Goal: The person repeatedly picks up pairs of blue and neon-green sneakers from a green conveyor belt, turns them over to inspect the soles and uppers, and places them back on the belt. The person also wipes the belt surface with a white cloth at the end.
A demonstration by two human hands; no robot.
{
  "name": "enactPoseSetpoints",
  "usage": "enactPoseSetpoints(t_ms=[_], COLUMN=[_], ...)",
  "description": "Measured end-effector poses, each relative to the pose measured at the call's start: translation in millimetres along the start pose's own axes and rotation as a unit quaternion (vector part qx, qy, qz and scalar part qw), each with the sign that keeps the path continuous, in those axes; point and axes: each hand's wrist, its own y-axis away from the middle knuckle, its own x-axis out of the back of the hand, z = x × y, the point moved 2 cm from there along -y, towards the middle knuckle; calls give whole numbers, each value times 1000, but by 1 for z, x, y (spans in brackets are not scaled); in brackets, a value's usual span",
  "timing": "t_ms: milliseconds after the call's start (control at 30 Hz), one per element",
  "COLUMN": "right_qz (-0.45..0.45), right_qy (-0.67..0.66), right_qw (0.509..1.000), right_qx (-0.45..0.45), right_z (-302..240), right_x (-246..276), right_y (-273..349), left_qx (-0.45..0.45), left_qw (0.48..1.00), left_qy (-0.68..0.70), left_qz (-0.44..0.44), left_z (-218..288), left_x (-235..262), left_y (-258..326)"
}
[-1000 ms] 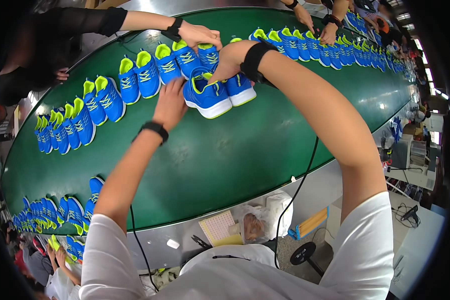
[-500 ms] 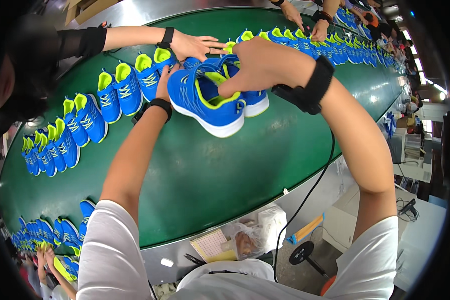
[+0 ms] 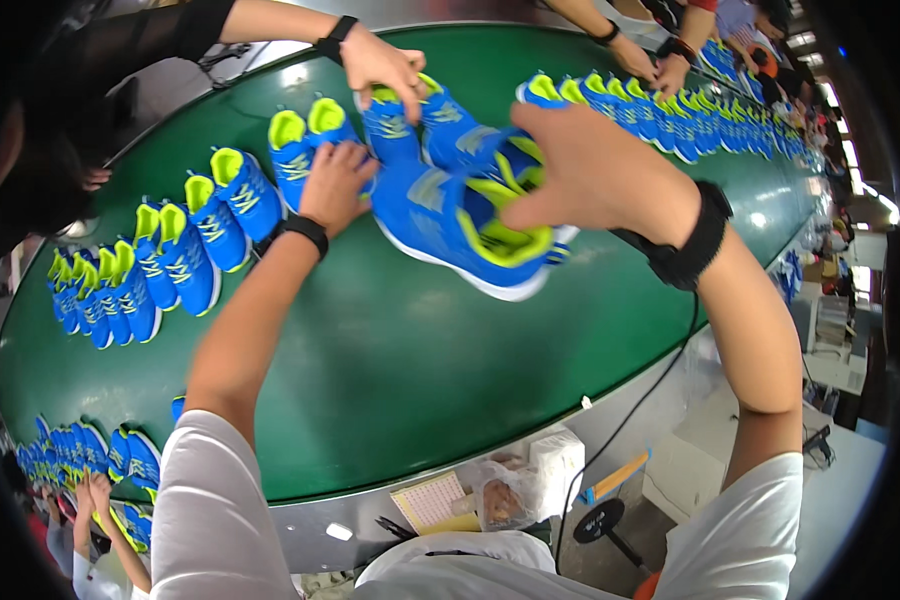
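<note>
I hold a blue sports shoe [image 3: 440,225] with a lime-green lining and white sole above the green conveyor belt [image 3: 400,380]. My left hand [image 3: 335,185] grips its toe end. My right hand [image 3: 585,170] grips the heel side, with fingers at the shoe's opening. A second blue shoe [image 3: 485,150] lies right behind it, partly hidden by my right hand. Both my wrists carry black bands.
Pairs of blue and lime shoes [image 3: 185,250] line the belt to the left and far right [image 3: 670,110]. Another person's hand [image 3: 380,65] rests on shoes across the belt. More hands [image 3: 655,65] work farther along. A paper pad [image 3: 435,500] and plastic bag [image 3: 510,495] sit below the belt.
The shoe has come up off the belt and closer to me, held by both hands. My head has moved nearer the belt.
</note>
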Motion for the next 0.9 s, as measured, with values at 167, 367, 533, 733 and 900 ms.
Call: enactPoseSetpoints(t_ms=[167,367,533,733,900], right_qz=[-72,-20,47,196,486], right_qy=[50,163,257,149,-75], right_qw=[993,968,934,887,869], right_qx=[84,191,243,391,51], right_z=[40,96,107,2,-16], right_x=[-28,-69,-64,-39,-22], right_y=[13,12,-18,19,86], left_qx=[8,94,115,127,167], left_qw=[999,985,924,648,608], left_qy=[48,114,362,751,771], left_qz=[19,89,54,31,94], left_z=[5,33,65,105,116], left_x=[0,16,27,105,132], left_y=[8,11,32,-8,26])
